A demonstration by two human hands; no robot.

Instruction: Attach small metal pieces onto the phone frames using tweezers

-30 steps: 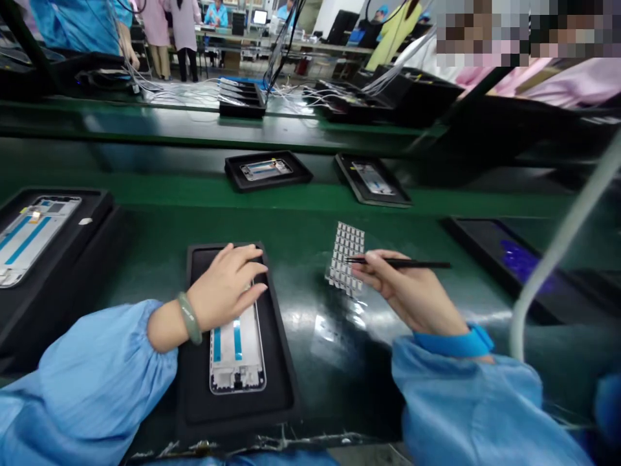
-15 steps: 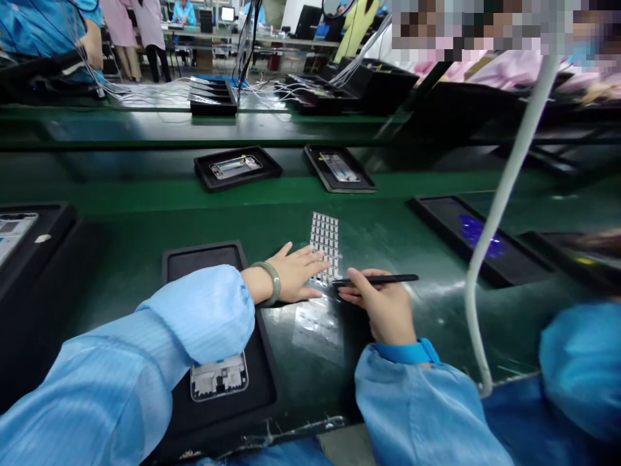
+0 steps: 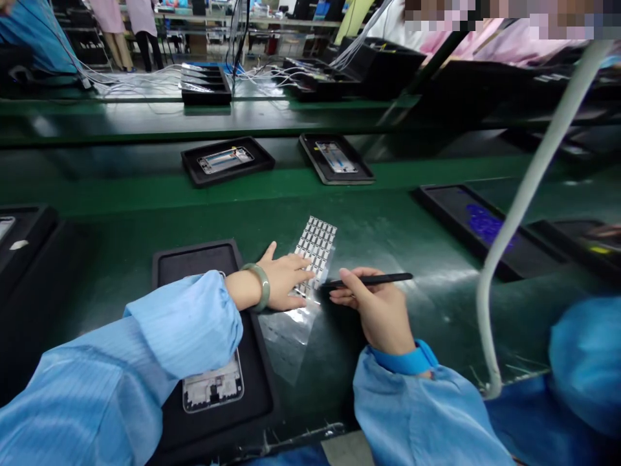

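Note:
A clear sheet of small pale stickers (image 3: 317,241) lies slanted on the green bench. My left hand (image 3: 283,279), with a green bangle at the wrist, rests spread on the sheet's left edge. In my right hand (image 3: 381,304) is a pair of black tweezers (image 3: 388,279), pinched between thumb and fingers. Their tip points left at the sheet's lower right part; whether it touches a sticker I cannot tell. Under my left forearm sits a black tray (image 3: 259,362) holding a phone frame (image 3: 213,390), partly hidden by the sleeve.
Two black trays (image 3: 228,162) (image 3: 336,158) with phone frames lie at the back. At right stand a tray with purple pieces (image 3: 485,223) and a white bent pole (image 3: 490,291). Stacked black trays (image 3: 33,259) are at left. A co-worker's blue sleeve (image 3: 587,362) is at the right edge.
The sticker sheet has turned, its lower end swinging left, with my left hand moving along on it. The tweezers remain in my right hand near the sheet. The view has shifted slightly.

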